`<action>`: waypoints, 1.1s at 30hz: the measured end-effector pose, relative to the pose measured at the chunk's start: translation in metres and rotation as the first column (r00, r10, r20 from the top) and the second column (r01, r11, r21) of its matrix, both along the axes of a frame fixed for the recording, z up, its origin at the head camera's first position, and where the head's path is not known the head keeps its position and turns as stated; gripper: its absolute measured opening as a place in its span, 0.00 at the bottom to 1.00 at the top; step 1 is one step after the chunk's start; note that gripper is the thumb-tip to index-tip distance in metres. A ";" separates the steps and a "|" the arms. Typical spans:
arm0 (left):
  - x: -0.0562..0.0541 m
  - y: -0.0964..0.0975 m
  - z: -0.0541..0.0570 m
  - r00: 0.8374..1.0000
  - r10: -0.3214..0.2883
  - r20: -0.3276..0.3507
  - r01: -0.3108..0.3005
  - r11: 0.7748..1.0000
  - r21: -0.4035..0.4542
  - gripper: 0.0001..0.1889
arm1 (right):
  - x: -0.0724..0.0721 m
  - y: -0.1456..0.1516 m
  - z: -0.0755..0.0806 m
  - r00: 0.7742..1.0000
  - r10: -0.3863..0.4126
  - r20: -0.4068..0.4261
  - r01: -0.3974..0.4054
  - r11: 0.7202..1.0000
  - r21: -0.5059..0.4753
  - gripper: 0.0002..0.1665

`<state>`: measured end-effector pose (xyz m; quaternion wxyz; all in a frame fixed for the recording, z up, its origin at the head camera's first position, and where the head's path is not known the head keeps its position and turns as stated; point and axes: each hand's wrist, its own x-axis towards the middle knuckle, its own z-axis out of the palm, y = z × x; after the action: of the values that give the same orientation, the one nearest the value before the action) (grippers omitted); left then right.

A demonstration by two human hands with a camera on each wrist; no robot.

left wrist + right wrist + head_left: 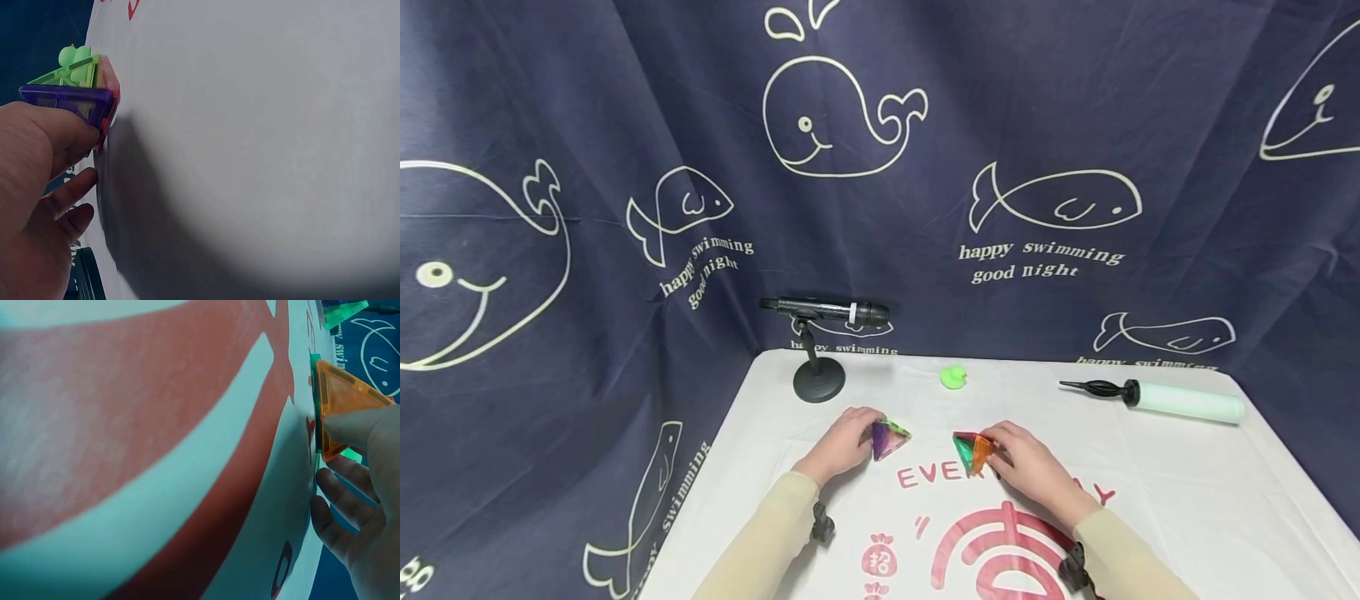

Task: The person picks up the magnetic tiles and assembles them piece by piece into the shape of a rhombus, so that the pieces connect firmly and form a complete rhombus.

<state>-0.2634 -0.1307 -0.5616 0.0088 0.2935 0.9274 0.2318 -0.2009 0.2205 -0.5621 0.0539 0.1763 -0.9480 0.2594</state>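
Note:
In the head view, my left hand point(842, 442) pinches a small pyramid of see-through magnetic tiles point(890, 440) with purple, green and pink faces. The left wrist view shows the thumb on the purple tile point(65, 97), while other fingers hang below it. Across a gap to the right, my right hand point(1030, 468) grips a second tile pyramid point(974, 451), coloured orange, green and red. Its thumb presses the orange tile point(344, 387) in the right wrist view, with several fingers spread beneath. Both pyramids are at the table surface; their far faces are partly hidden.
A black microphone on a round stand point(819, 381) occupies the table's back left. Behind the hands sits a green toy duck point(953, 377). A pale green hand pump point(1183, 402) lies at the back right. The white printed tablecloth point(1187, 500) meets a navy curtain point(925, 250).

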 end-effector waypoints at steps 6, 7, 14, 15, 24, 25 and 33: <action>0.004 0.000 -0.001 0.999 0.028 0.039 -0.029 0.999 0.031 0.21 | 0.003 0.001 0.003 0.990 -0.075 0.116 0.077 0.997 -0.012 0.23; 0.005 0.000 -0.001 0.998 0.034 0.045 -0.035 0.999 0.039 0.20 | 0.004 0.001 0.003 0.989 -0.082 0.124 0.084 0.996 -0.012 0.23; 0.006 0.003 -0.005 0.997 0.058 0.046 -0.061 0.997 0.055 0.19 | 0.005 0.001 0.002 0.986 -0.109 0.127 0.113 0.993 -0.028 0.25; 0.006 0.003 -0.005 0.997 0.060 0.044 -0.062 0.996 0.057 0.20 | 0.005 0.002 0.001 0.987 -0.108 0.122 0.113 0.993 -0.030 0.26; 0.005 0.006 -0.006 0.999 0.054 0.007 -0.054 0.998 0.044 0.18 | 0.005 0.003 0.000 0.986 -0.112 0.120 0.119 0.992 -0.053 0.24; 0.005 0.006 -0.006 0.999 0.049 -0.002 -0.049 0.998 0.045 0.18 | 0.004 0.003 -0.001 0.988 -0.109 0.113 0.116 0.992 -0.055 0.24; 0.008 0.013 -0.008 0.999 0.041 -0.005 -0.040 0.997 0.067 0.17 | 0.003 -0.001 -0.004 0.995 -0.090 0.046 0.093 0.994 -0.059 0.20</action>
<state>-0.2557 -0.1181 -0.5698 -0.0088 0.2755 0.9249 0.2621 -0.1980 0.2198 -0.5657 0.0507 0.1252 -0.9477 0.2892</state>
